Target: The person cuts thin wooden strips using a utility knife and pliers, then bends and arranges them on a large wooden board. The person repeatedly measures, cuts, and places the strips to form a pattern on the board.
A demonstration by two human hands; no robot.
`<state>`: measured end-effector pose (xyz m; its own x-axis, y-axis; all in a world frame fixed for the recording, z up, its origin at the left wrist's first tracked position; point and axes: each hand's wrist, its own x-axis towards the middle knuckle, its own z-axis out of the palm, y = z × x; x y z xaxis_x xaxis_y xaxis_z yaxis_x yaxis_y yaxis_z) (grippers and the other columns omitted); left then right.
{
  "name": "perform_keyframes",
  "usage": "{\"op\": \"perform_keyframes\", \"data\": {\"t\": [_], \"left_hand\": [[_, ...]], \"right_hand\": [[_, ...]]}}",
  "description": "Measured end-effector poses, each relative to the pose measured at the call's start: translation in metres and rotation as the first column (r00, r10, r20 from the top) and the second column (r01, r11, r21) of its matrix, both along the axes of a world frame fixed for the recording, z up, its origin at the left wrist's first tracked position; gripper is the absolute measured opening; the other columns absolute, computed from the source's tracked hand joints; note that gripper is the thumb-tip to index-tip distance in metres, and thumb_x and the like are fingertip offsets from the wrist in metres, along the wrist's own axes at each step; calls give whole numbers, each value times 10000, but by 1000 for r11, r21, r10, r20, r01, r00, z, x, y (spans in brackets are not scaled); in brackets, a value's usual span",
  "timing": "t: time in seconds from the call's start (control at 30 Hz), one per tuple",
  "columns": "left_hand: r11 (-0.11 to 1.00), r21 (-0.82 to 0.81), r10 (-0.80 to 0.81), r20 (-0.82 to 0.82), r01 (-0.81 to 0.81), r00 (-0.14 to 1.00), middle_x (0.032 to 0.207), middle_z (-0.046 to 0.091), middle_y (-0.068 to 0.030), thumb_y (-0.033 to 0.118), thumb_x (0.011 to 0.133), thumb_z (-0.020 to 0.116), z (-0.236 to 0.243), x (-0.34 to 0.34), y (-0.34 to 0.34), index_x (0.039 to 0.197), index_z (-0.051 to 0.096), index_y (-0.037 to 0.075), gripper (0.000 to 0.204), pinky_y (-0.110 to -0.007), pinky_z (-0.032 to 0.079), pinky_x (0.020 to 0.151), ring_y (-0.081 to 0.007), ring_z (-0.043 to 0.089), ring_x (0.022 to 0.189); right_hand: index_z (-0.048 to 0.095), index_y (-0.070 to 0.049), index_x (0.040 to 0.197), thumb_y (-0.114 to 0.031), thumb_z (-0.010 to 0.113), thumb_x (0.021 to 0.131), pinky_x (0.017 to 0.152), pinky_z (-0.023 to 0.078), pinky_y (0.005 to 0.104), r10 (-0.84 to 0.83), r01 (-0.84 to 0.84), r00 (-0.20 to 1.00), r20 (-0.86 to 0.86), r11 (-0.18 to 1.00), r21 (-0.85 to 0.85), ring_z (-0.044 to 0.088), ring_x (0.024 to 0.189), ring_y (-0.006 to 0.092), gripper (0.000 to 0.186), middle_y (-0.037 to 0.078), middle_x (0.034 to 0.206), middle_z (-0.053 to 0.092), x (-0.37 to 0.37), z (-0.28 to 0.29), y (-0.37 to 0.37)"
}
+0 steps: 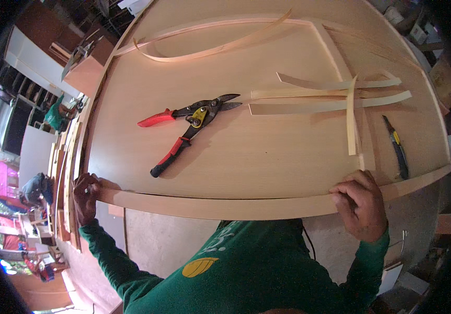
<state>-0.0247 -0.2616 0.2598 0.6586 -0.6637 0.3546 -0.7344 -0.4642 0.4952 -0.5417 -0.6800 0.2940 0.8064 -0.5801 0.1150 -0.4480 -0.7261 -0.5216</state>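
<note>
Spanning most of the view, a broad, pale wood-toned panel with a smooth face [288, 162] lies before the person, and everything else can be placed from it. Along the panel's near edge runs a long, flat, pale wood-coloured edging strip [225, 206]; a dark gap shows between the two over the middle stretch, so I judge that the strip is laid in line but not yet fully seated, with closing that gap left to do. Beyond the panel's left edge sits a brown, box-like thing [87, 76], the likeliest container; what it holds, if anything, cannot be told. Toward the panel's far side lies a long, thin, curled wooden strip [183, 58], and on its right half a few shorter, pale, flat strips [330, 107] overlap loosely. On the panel's left half rest tin snips with red-and-black handles and a yellow pivot [199, 116], handles spread. At the panel's near left corner the left hand [85, 194] is curled, its exact hold hidden; near the right end, the right hand [361, 204] is partly closed, thumb and bent fingers pinching the strip's edge. Smallest, a slim black-and-yellow utility knife [396, 142] lies by the panel's right edge.
</note>
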Motion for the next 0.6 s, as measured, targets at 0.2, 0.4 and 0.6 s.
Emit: {"op": "perform_keyframes", "data": {"t": [0.2, 0.4, 0.6], "left_hand": [[996, 79, -20, -102, 28, 995, 915, 684, -105, 213, 889, 793, 18, -3, 2, 928, 688, -1, 242, -394, 499, 856, -242, 641, 907], [978, 46, -200, -59, 203, 978, 1014, 683, -129, 534, 934, 737, 32, -26, -17, 1090, 659, -19, 580, -401, 506, 913, -273, 656, 995], [880, 194, -407, -162, 433, 899, 1096, 674, -183, 717, 868, 728, 66, -99, -85, 1238, 645, -50, 856, -438, 526, 935, -323, 678, 1057]], "right_hand": [[689, -26, 939, -113, 683, 937, 868, 524, 500, 16, -4, 990, 142, 997, -82, 669, 922, 378, 88, 159, 927, 679, 18, 4, -8], [719, -85, 1027, -116, 739, 878, 873, 530, 511, 76, 43, 974, 213, 861, -506, 702, 902, 340, 153, 104, 974, 723, 0, 19, 1], [746, -114, 1090, -93, 798, 770, 859, 498, 459, 222, 16, 922, 317, 797, -604, 671, 946, 308, 324, 84, 1063, 716, -7, 27, 13]]}}
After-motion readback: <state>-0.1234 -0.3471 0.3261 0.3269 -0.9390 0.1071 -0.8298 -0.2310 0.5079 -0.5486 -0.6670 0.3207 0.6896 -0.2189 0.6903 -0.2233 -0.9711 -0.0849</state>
